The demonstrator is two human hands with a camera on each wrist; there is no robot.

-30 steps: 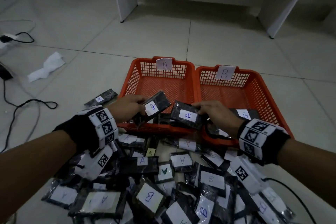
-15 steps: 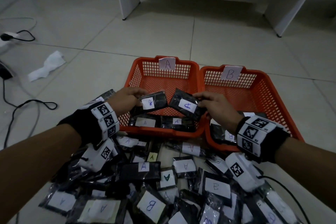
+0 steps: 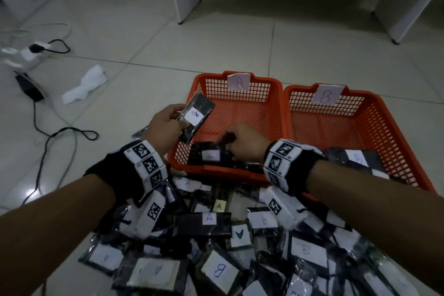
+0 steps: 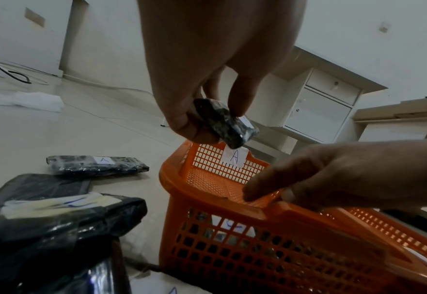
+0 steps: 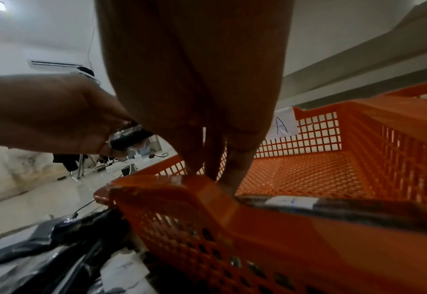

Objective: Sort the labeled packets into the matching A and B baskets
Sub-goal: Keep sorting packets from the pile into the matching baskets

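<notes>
B-labelled packet (image 3: 195, 116) is pinched in the left hand (image 3: 165, 127) over basket A (image 3: 242, 175); better carried across to basket B (image 3: 360, 101). Right hand (image 3: 245, 144) seems empty, fingers down inside A.

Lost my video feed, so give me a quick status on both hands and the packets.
Left hand grips B packet beside A basket. Right hand down in A basket on a packet, grip unclear. B basket unobstructed.

– Baskets? 
– A basket (image 3: 278, 86) left, B basket (image 3: 374, 103) touching on its right. 
– Packets? 
– Pile (image 3: 216, 243) in front of both; some inside each, by the near walls.
</notes>
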